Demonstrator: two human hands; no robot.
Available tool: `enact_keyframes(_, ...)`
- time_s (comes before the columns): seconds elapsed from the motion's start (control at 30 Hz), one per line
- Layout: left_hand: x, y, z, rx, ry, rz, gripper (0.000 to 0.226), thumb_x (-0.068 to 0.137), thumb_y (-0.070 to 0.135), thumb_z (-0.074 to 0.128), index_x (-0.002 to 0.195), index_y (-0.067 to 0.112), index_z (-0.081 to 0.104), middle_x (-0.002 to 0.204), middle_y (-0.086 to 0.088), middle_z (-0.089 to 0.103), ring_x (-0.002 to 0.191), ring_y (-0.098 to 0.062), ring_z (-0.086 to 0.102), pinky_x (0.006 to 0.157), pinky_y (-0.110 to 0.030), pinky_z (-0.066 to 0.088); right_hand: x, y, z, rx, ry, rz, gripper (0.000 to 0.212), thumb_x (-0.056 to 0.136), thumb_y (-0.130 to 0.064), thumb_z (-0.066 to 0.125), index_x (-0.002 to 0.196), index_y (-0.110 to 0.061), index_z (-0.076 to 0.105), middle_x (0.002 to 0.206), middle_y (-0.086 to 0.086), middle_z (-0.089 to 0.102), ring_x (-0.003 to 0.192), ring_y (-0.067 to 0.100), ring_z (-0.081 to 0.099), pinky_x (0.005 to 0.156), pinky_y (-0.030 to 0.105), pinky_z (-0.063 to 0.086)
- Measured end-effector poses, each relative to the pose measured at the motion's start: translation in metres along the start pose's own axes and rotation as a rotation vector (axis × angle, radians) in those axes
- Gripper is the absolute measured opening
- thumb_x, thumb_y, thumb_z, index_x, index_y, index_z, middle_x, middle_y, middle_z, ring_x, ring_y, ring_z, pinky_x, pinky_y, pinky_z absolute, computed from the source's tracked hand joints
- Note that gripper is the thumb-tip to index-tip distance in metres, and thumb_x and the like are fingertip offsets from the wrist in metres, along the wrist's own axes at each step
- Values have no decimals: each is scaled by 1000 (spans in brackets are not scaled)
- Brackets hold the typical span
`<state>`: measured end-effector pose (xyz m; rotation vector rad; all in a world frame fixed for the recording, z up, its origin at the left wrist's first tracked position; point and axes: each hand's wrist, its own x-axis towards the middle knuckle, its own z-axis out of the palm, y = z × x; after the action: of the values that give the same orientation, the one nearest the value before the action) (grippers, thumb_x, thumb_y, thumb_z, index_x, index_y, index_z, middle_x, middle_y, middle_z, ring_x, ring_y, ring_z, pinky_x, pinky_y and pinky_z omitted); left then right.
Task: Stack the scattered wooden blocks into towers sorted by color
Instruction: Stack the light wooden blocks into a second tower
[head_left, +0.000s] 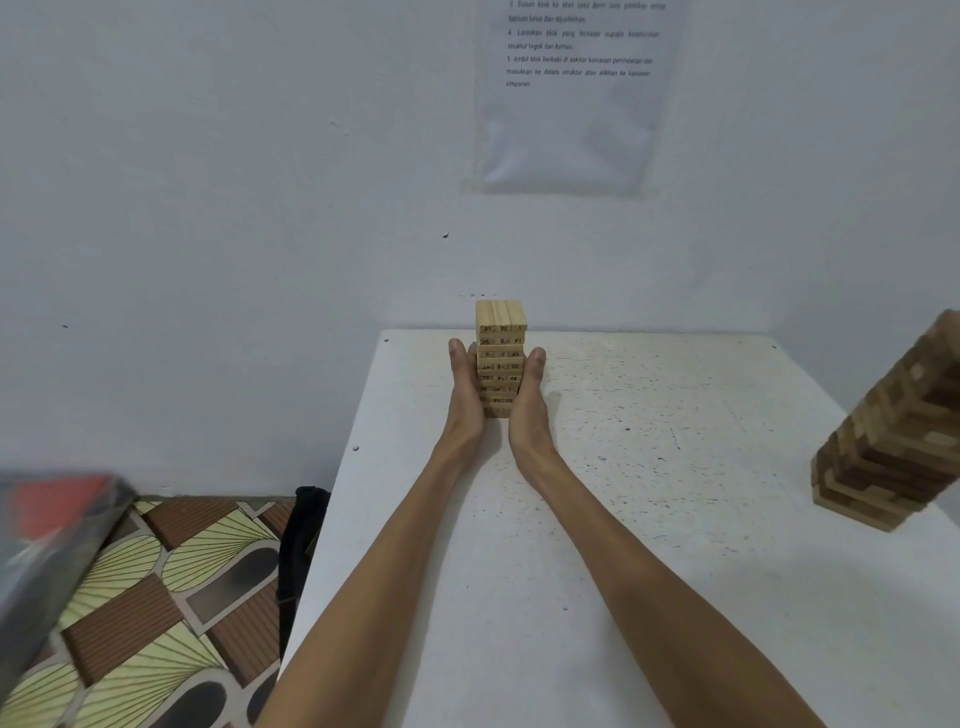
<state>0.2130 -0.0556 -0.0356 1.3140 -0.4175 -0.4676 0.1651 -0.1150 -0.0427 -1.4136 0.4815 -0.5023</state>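
A tower of light, numbered wooden blocks (501, 332) stands upright near the far edge of the white table (649, 519). My left hand (466, 395) presses flat against the tower's left side with straight fingers. My right hand (530, 400) presses flat against its right side in the same way. The lower layers are partly hidden between my palms. A second, larger tower of mixed brown and tan blocks (893, 431) stands at the table's right edge, partly cut off by the frame.
The table sits in a corner against a pale wall, with a printed sheet (576, 93) taped above. To the left, a patterned floor (156, 597), a dark bag (304, 540) by the table and a blurred grey-red object (52, 530).
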Motion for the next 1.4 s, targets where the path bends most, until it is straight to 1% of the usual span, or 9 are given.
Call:
enact_keyframes(0.13, 1, 0, -1, 1, -10, -24, 97, 93, 85, 6, 155, 21, 45, 137, 2, 68, 131, -12, 61, 122, -44, 36, -1, -2, 0, 9, -8, -9, 90, 90, -84, 10, 146, -31, 56, 137, -7, 65, 128, 7, 58, 96, 15, 41)
enact_keyframes(0.23, 0, 0, 1, 6, 15, -20, 88, 98, 78, 5, 148, 23, 53, 131, 6, 72, 125, -8, 64, 119, -39, 39, 2, 0, -1, 1, -6, -6, 94, 87, -90, 10, 146, -33, 56, 137, -10, 66, 129, 5, 58, 108, 24, 41)
enact_keyframes(0.4, -2, -1, 5, -24, 18, -13, 76, 100, 74, 6, 129, 32, 63, 123, 6, 75, 119, -8, 67, 111, -36, 45, 3, 1, -3, -6, -4, -7, 89, 92, -85, 8, 145, -33, 57, 135, -11, 67, 128, 4, 59, 105, 23, 40)
enact_keyframes(0.6, 15, -15, -6, -32, 4, -89, 118, 74, 104, 17, 160, 26, 36, 157, -2, 51, 145, -18, 47, 126, -49, 28, 1, -5, -6, 44, 30, -11, 87, 93, -83, 12, 150, -29, 50, 138, -12, 62, 134, 11, 54, 116, 34, 39)
enact_keyframes(0.73, 21, -12, -11, -45, 39, -75, 116, 72, 105, 16, 160, 31, 36, 163, 1, 41, 149, -20, 41, 125, -52, 28, 2, -14, -9, 62, 33, -12, 100, 84, -92, 18, 162, -30, 26, 159, -11, 43, 147, 10, 39, 123, 35, 30)
enact_keyframes(0.8, 14, 1, -6, -19, 46, -43, 109, 81, 98, 12, 158, 26, 40, 155, 1, 52, 143, -17, 50, 122, -47, 37, 2, -15, -8, 35, -1, -32, 101, 79, -97, 20, 159, -35, 34, 157, -7, 47, 144, 11, 44, 123, 42, 33)
enact_keyframes(0.9, 8, 9, 3, -25, 37, 33, 84, 103, 68, 1, 140, 20, 59, 123, 4, 75, 118, -11, 68, 98, -26, 54, 0, -17, -6, 28, -42, -67, 75, 90, -84, 17, 138, -43, 58, 141, -2, 63, 131, 12, 57, 117, 44, 42)
enact_keyframes(1.03, 7, 6, 7, -29, 31, 43, 81, 106, 62, 2, 137, 18, 62, 116, 4, 77, 112, -10, 71, 86, -18, 54, 1, -16, -4, 18, -50, -69, 87, 88, -86, 16, 150, -35, 49, 140, -6, 63, 130, 9, 58, 116, 41, 42)
enact_keyframes(1.4, 10, 2, 8, -13, 38, 4, 78, 104, 67, 4, 125, 27, 68, 117, 2, 77, 115, -13, 70, 103, -32, 51, 5, -7, 0, -26, -57, -37, 100, 78, -99, 16, 159, -41, 30, 157, -8, 47, 143, 8, 45, 122, 44, 34)
